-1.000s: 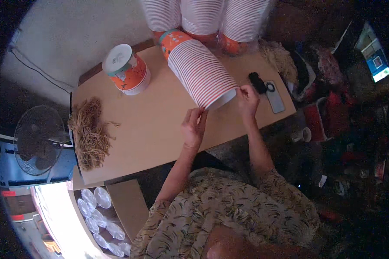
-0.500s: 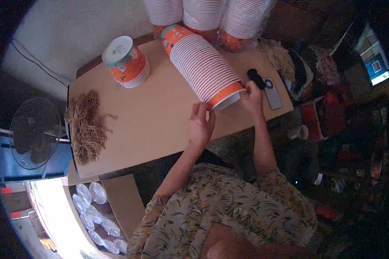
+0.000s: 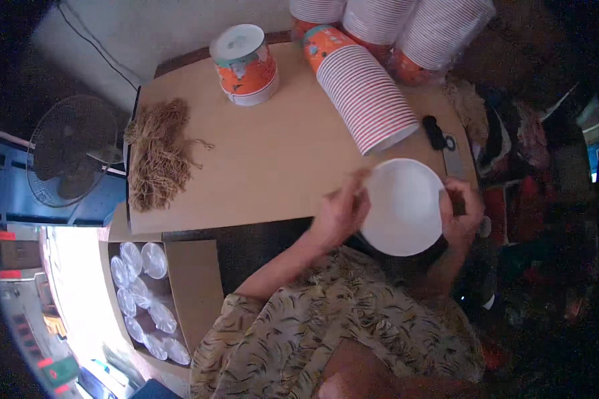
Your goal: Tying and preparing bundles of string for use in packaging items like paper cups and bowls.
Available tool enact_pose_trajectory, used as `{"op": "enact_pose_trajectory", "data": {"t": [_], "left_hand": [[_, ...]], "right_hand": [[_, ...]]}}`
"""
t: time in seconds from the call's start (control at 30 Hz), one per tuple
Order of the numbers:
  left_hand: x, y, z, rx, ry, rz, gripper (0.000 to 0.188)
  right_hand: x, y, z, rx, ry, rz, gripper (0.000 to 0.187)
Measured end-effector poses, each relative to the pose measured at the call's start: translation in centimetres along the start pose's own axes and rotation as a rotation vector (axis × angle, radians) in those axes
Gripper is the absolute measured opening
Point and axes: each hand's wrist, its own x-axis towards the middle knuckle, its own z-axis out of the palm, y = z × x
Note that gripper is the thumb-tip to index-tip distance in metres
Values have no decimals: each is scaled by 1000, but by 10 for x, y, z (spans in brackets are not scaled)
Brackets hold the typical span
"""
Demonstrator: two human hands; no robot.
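A single paper bucket (image 3: 406,207), its white inside facing up at me, is held between my hands just off the table's front edge. My right hand (image 3: 462,213) is closed on its right rim. At the left rim, my left hand (image 3: 343,211) is bent with its fingertips against the bucket, a little blurred. Behind it lies a long nested stack of paper buckets (image 3: 366,96) with white-and-red rims and an orange printed end, its open end toward me. Another short stack of orange printed buckets (image 3: 247,72) stands upside down at the back left.
A bundle of brown twisted cords (image 3: 160,156) lies on the table's left (image 3: 266,166). Wrapped bucket stacks (image 3: 439,33) stand at the back. A black object (image 3: 434,132) and a phone (image 3: 453,159) lie at the right. A carton (image 3: 193,279) holds several plastic-wrapped pieces; a fan (image 3: 73,149) stands left.
My hands have drawn one bucket off the stack's near end, toward me, and turned its opening upward. The stack stays on the table. The whole view has shifted.
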Motion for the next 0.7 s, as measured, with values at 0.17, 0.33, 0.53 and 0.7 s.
{"op": "enact_pose_trajectory", "data": {"t": [0.17,0.33,0.53,0.7], "left_hand": [[-10,-49,-90,-244,219,-379,35],[-17,-68,-125,-301,243,-521,32],[-38,-119,-134,-578,252,-639,32],[-44,-122,-142,-234,300,-435,35]], "right_hand": [[13,-21,59,371,-522,-287,110],[10,-40,145,347,-607,-111,137],[9,-52,188,397,-631,-95,130],[-8,-71,205,318,-540,-222,126]]}}
